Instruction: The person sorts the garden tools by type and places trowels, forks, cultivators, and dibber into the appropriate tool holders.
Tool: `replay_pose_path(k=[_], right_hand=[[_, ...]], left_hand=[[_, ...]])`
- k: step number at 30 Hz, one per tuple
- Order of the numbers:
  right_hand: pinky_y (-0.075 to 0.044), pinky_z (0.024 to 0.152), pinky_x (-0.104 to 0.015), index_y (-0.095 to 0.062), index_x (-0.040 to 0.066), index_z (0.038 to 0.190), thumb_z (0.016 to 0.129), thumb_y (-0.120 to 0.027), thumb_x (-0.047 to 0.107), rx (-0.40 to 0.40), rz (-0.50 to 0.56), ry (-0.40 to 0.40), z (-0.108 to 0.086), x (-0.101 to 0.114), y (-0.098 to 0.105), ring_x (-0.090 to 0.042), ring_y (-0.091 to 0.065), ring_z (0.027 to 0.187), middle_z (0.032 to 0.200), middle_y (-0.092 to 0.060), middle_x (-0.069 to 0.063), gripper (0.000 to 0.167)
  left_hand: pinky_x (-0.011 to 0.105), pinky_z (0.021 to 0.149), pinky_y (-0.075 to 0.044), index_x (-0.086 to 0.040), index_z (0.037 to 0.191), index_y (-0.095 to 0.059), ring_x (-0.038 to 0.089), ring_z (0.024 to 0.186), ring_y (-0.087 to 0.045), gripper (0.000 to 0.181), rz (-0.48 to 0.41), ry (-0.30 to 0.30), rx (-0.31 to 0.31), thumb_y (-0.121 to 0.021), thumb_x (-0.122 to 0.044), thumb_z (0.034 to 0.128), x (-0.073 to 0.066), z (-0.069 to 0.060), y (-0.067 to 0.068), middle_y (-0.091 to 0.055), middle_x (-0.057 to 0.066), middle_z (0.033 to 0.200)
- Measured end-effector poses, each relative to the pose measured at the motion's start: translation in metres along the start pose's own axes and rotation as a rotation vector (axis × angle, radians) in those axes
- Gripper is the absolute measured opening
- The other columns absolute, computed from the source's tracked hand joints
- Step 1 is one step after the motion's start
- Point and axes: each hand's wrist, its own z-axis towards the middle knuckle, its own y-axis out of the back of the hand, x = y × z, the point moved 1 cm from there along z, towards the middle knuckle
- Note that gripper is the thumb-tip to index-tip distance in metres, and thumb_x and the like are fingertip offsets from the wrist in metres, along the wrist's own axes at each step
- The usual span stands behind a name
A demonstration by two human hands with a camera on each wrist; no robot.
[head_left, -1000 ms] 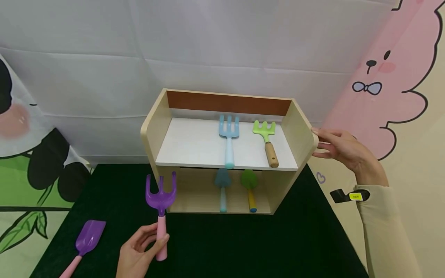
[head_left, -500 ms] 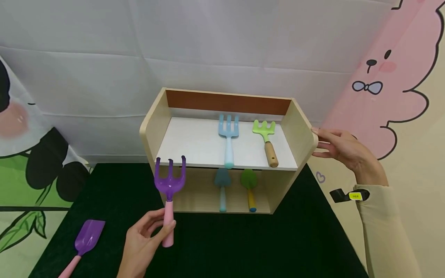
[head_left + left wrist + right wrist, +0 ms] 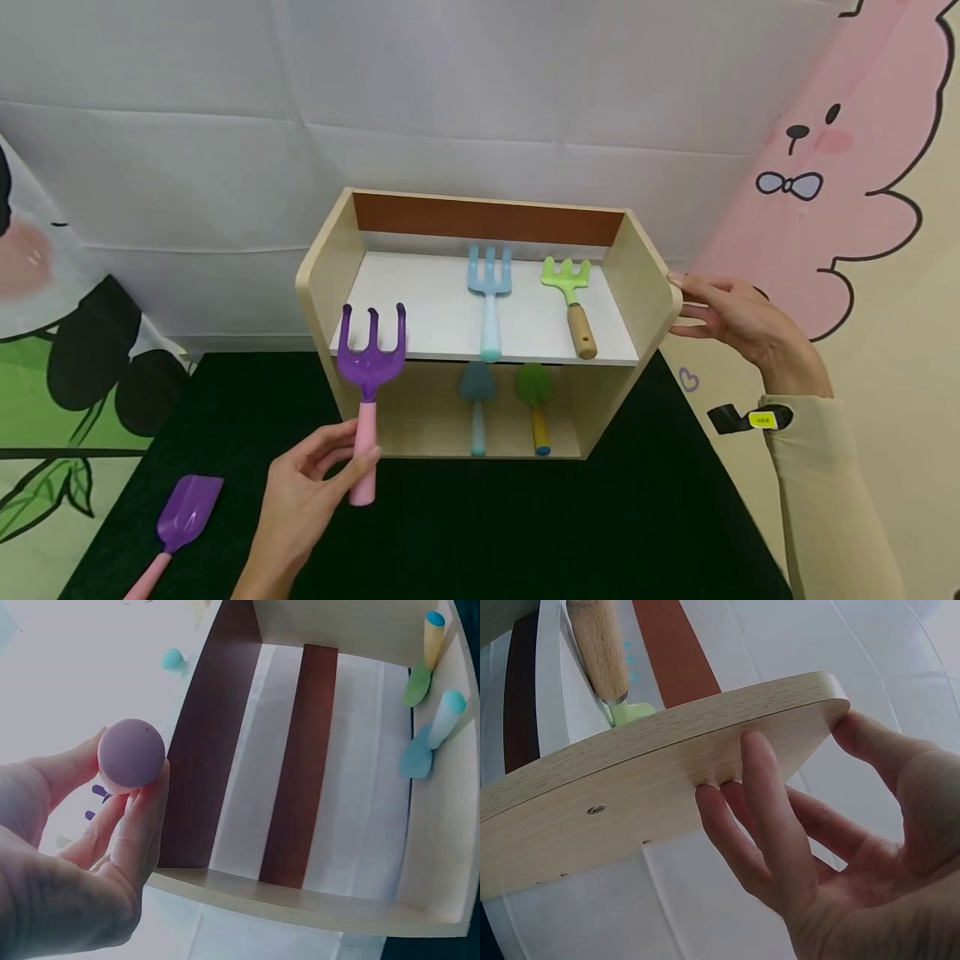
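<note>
In the head view my left hand point(image 3: 307, 483) pinches the pink handle of a purple three-pronged hand fork point(image 3: 371, 362), held upright. Its prongs overlap the left front of the upper board of a small wooden shelf point(image 3: 322, 275). The left wrist view shows the handle's round end point(image 3: 131, 754) between thumb and fingers. At the shelf's right side panel, my right hand point(image 3: 742, 325) rests its extended fingertips point(image 3: 759, 746) against the outer face and edge. On the upper board lie a light blue fork point(image 3: 491, 308) and a green rake with a wooden handle point(image 3: 573, 308).
The lower shelf holds a blue trowel point(image 3: 477, 392) and a green trowel with a yellow handle point(image 3: 536, 400). A purple shovel with a pink handle point(image 3: 187, 508) lies at the left on the dark green tablecloth point(image 3: 562, 533). White cloth point(image 3: 487, 100) hangs behind.
My left hand has raised the purple fork and carried it forward and slightly right, from beside the shelf's lower left to the upper board's front. The right hand has stayed at the side panel.
</note>
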Motion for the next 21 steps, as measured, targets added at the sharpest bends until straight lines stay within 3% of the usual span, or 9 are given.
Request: replay_pose_path(k=[4,9,11,18,21], right_hand=[[-0.062,0.080,-0.035,-0.079,0.022,0.110,0.107,-0.058,0.024,0.004,0.005,0.004,0.001,0.001,0.000,-0.015,-0.074,0.099,0.115,-0.070,0.002,0.021],[-0.062,0.080,-0.035,-0.079,0.023,0.111,0.106,-0.059,0.025,-0.001,0.010,0.003,0.000,0.001,-0.001,-0.016,-0.074,0.098,0.115,-0.069,0.002,0.021],[-0.062,0.080,-0.035,-0.079,0.023,0.111,0.106,-0.059,0.025,-0.003,0.010,0.004,0.000,0.001,-0.001,-0.016,-0.074,0.098,0.115,-0.069,0.003,0.021],[-0.062,0.080,-0.035,-0.078,0.024,0.111,0.106,-0.059,0.026,-0.004,-0.003,0.001,-0.001,0.001,-0.001,-0.016,-0.074,0.099,0.116,-0.069,0.003,0.020],[-0.062,0.081,-0.035,-0.078,0.025,0.110,0.106,-0.059,0.026,-0.008,-0.011,-0.006,-0.001,0.001,0.000,-0.016,-0.073,0.099,0.116,-0.069,0.003,0.020]], left_hand=[[0.017,0.103,-0.046,-0.006,0.137,-0.061,0.011,0.110,-0.065,0.053,0.014,-0.010,0.001,-0.076,-0.034,0.0945,-0.010,0.003,0.003,-0.060,0.008,0.138],[0.039,0.114,-0.042,-0.008,0.140,-0.061,0.019,0.117,-0.064,0.058,0.041,-0.020,0.002,-0.075,-0.041,0.0946,-0.021,0.008,0.007,-0.060,0.010,0.140],[0.042,0.114,-0.042,-0.009,0.142,-0.061,0.023,0.121,-0.063,0.059,0.052,-0.028,0.007,-0.074,-0.043,0.0947,-0.024,0.010,0.009,-0.060,0.012,0.141],[0.013,0.093,-0.049,-0.009,0.142,-0.062,0.032,0.125,-0.062,0.056,0.073,-0.088,0.011,-0.072,-0.040,0.0965,-0.037,0.018,0.015,-0.063,0.017,0.138],[0.009,0.088,-0.048,-0.008,0.141,-0.063,0.035,0.126,-0.062,0.055,0.087,-0.125,0.010,-0.073,-0.039,0.0965,-0.043,0.022,0.016,-0.065,0.019,0.134]])
